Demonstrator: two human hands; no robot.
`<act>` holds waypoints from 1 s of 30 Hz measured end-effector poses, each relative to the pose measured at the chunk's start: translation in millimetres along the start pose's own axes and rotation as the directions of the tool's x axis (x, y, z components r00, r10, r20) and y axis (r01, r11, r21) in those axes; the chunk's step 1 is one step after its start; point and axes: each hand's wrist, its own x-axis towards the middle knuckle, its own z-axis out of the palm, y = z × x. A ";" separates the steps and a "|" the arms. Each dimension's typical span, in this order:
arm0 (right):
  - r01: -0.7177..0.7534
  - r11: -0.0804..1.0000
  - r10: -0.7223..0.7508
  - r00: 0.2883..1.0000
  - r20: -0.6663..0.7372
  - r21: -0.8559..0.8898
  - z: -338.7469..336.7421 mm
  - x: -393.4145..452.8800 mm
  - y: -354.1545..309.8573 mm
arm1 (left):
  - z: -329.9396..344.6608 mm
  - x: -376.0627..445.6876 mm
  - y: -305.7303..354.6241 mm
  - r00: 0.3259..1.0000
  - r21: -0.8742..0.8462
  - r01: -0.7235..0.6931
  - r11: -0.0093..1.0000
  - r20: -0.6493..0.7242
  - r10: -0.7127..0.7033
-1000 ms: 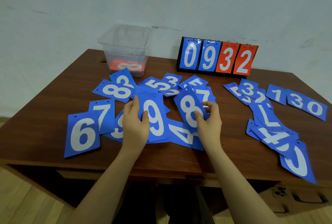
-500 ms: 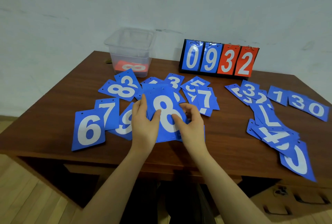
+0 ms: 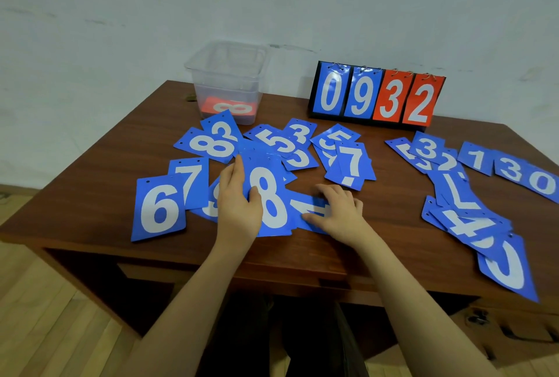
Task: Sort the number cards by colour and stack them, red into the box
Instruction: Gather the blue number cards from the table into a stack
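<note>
Wooden bench: left hand grips the blue stack; right hand presses, fingers curled, on a blue card.

Glossy blue cards lie on a polished wooden table (clear plastic box behind).
</note>
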 end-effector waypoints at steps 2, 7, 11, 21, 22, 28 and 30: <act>0.010 0.999 -0.010 1.000 -0.001 -0.033 1.2 -1.6 1.2 | -1.0 0.8 -1.5 1.000 0.006 -0.008 1.000 -0.009 0.008; -0.075 0.996 0.074 0.997 -0.008 -0.045 -3.6 -2.0 -0.8 | -1.0 -6.5 -8.8 0.994 -0.012 -0.106 0.994 0.000 0.106; -0.092 0.993 0.097 0.992 -0.078 0.069 -5.3 -1.0 1.7 | -1.0 -11.2 -10.9 0.995 -0.009 -0.102 0.995 0.005 0.102; 0.031 0.922 0.053 0.978 -0.204 0.386 -27.2 -9.7 -4.1 | 3.0 -2.0 -4.7 0.998 -0.028 -0.064 0.998 -0.030 0.063; 0.032 0.904 0.065 0.976 -0.210 0.427 -28.0 -10.1 -4.6 | 4.4 -0.9 -3.6 0.998 -0.021 -0.054 0.998 -0.033 0.054; 0.054 0.638 0.296 0.904 -0.310 0.768 -35.3 -11.7 -9.7 | 7.9 2.4 -6.1 0.991 -0.052 -0.075 0.996 -0.111 0.069; 0.063 0.531 0.390 0.867 -0.310 0.845 -36.2 -10.4 -12.4 | 10.2 4.0 -3.3 0.994 -0.065 -0.059 0.996 -0.092 0.053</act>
